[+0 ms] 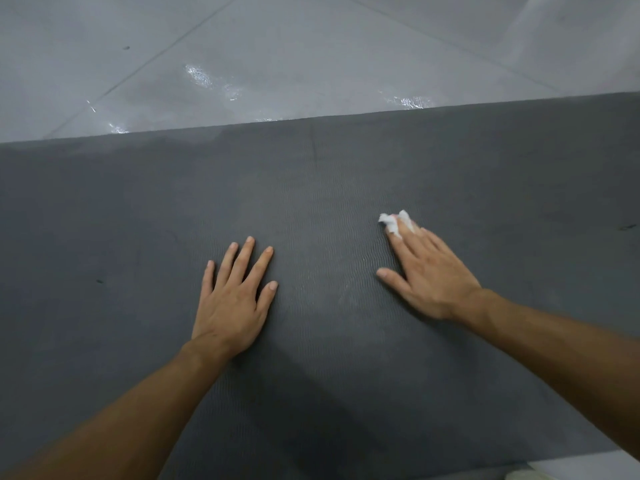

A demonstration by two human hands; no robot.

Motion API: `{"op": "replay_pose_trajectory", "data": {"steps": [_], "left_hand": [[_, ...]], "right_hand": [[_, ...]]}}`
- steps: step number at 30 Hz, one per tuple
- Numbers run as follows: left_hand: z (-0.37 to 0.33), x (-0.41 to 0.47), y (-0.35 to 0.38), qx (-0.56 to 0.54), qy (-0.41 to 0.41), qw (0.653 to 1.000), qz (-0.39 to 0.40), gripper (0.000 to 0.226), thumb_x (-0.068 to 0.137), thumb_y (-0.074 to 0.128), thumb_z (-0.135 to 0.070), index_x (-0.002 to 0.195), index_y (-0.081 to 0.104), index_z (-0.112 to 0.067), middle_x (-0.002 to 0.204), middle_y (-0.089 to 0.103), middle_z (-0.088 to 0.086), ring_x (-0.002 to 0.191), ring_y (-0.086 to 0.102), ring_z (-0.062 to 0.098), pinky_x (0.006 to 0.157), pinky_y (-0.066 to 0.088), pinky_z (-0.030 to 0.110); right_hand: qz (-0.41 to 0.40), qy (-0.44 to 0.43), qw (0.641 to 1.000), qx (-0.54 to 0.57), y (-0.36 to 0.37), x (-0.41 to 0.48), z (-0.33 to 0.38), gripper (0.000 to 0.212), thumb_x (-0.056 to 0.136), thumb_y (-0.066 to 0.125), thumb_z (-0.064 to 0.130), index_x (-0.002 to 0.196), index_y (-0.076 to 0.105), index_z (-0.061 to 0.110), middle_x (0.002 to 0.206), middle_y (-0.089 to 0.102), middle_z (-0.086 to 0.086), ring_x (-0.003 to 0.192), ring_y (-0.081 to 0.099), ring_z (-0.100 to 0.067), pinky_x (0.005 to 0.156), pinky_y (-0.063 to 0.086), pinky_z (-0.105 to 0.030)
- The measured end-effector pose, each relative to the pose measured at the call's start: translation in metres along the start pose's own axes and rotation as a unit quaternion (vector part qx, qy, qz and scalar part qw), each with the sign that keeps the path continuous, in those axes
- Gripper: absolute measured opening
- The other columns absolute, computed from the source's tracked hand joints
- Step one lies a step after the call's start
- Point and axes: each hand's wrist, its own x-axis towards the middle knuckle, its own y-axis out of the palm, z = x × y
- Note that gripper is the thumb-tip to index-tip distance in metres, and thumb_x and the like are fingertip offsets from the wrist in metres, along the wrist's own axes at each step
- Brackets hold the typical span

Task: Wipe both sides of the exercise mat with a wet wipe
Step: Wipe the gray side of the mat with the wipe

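Note:
A dark grey exercise mat lies flat on the floor and fills most of the view. My left hand rests palm down on the mat at the centre, fingers spread and straight. To the right, my right hand lies flat on the mat with straight fingers that press a crumpled white wet wipe against it. Only the part of the wipe beyond my fingertips shows. A darker, damp-looking band runs along the mat's far edge at the left.
Beyond the mat's far edge is a pale grey tiled floor with wet shiny patches close to the mat. A strip of floor also shows at the bottom right corner.

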Motion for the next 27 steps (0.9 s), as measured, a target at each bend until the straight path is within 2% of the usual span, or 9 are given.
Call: {"op": "replay_pose_trajectory", "data": {"steps": [3,6,8,11,16,20,23,27], "left_hand": [[0.001,0.000,-0.002,0.003,0.004,1.000,0.001,0.067,0.101,0.007,-0.063,0.164,0.001,-0.042,0.172,-0.011,-0.011,0.157,-0.017,0.011,0.129,-0.004,0.045],[0.003,0.000,-0.003,0.008,0.007,1.000,-0.002,0.067,0.100,0.007,-0.064,0.164,0.003,-0.042,0.173,-0.008,-0.011,0.158,-0.015,0.011,0.129,-0.001,0.045],[0.004,0.000,-0.003,0.008,0.009,1.000,-0.001,0.068,0.101,0.007,-0.064,0.164,0.004,-0.041,0.173,-0.008,-0.010,0.158,-0.015,0.011,0.129,0.000,0.046],[0.004,0.000,-0.001,0.007,0.011,1.000,0.000,0.068,0.101,0.007,-0.064,0.164,0.003,-0.040,0.173,-0.009,-0.010,0.158,-0.015,0.012,0.129,0.000,0.047],[0.003,0.000,-0.002,0.004,0.008,1.000,-0.002,0.069,0.100,0.007,-0.064,0.164,0.004,-0.039,0.173,-0.007,-0.009,0.158,-0.014,0.013,0.129,0.000,0.047],[0.003,0.000,-0.002,0.009,0.011,1.000,-0.005,0.068,0.101,0.008,-0.064,0.164,0.004,-0.039,0.173,-0.007,-0.009,0.158,-0.013,0.013,0.129,0.000,0.047],[0.005,-0.001,-0.001,0.009,0.012,1.000,-0.004,0.068,0.101,0.008,-0.064,0.164,0.004,-0.040,0.173,-0.007,-0.009,0.158,-0.013,0.013,0.129,0.000,0.047],[0.006,-0.001,-0.002,0.006,0.016,1.000,0.002,0.068,0.100,0.005,-0.064,0.164,0.001,-0.040,0.173,-0.011,-0.010,0.158,-0.016,0.012,0.129,-0.002,0.047]], "right_hand": [[-0.009,0.055,0.998,0.031,-0.004,0.012,-0.019,0.097,0.098,0.002,0.077,0.166,0.005,0.008,0.175,0.002,-0.003,0.161,-0.008,-0.018,0.130,0.012,-0.043],[-0.015,0.076,0.994,0.075,-0.003,0.015,-0.012,0.098,0.097,0.007,0.076,0.165,0.008,0.006,0.175,0.000,0.000,0.161,-0.009,-0.019,0.130,0.011,-0.044],[-0.010,0.075,0.992,0.101,-0.003,0.012,0.004,0.098,0.096,0.008,0.077,0.166,0.003,0.008,0.175,-0.003,0.001,0.160,-0.012,-0.017,0.130,0.008,-0.040],[0.003,-0.015,0.997,0.079,-0.002,-0.006,0.033,0.095,0.099,0.017,0.075,0.166,-0.007,0.012,0.175,-0.009,0.002,0.159,-0.016,-0.015,0.131,0.008,-0.039],[0.071,-0.193,0.978,0.024,0.004,-0.049,0.082,0.095,0.102,0.023,0.075,0.166,-0.002,0.009,0.174,-0.011,-0.006,0.160,-0.016,-0.018,0.130,0.004,-0.039],[0.081,-0.242,0.967,-0.011,0.008,-0.055,0.087,0.090,0.104,0.018,0.073,0.166,0.000,0.010,0.174,-0.008,-0.006,0.160,-0.012,-0.018,0.129,-0.003,-0.036],[0.065,-0.205,0.977,-0.017,0.007,-0.036,0.064,0.089,0.105,0.020,0.072,0.166,0.003,0.010,0.175,-0.003,-0.008,0.161,-0.009,-0.017,0.130,0.004,-0.038],[0.013,-0.069,0.997,-0.006,-0.003,-0.004,0.022,0.090,0.102,0.011,0.073,0.166,0.000,0.011,0.175,-0.001,-0.002,0.160,-0.010,-0.015,0.130,0.011,-0.040]]}}
